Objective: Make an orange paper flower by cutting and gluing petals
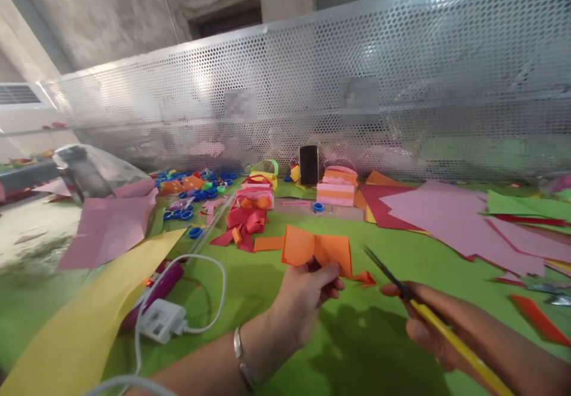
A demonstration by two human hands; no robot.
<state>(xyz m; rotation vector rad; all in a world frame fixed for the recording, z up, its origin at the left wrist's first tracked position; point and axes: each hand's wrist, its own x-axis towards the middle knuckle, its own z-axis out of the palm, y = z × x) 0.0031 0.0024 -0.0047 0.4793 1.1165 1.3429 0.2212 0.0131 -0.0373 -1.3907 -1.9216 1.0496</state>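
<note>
Folded orange paper is pinched between the thumb and fingers of my left hand, with a crease running down near its middle. My right hand is closed around yellow-handled scissors, seen nearly edge-on. Their dark, narrow tips point up and left, just right of the orange paper and apart from it. An orange strip lies left of the folded paper. Beneath its right corner sits a small crumpled orange scrap.
Red paper pieces and striped paper bags stand beyond my hands, near a dark phone. Pink sheets cover the right. At left are yellow paper, a white charger and blue rings.
</note>
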